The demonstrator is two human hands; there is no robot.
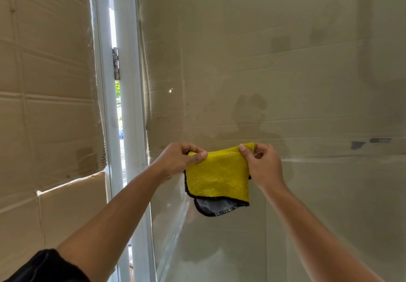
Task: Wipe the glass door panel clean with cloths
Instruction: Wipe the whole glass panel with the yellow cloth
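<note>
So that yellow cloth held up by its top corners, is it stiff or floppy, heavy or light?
Probably floppy: the yellow cloth hangs limp from the left hand and right hand, and its lower edge curls, showing grey. Likely light, since fingertip pinches hold it. Its fluffy pile suggests good grip.

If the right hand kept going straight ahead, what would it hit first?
Probably the glass panel right behind it; the right hand pinches the cloth, and the gap is hard to judge.

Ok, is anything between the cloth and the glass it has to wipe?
Nothing visible. The left hand and right hand pinch the yellow cloth by its top corners in front of the glass panel, with no object between.
</note>
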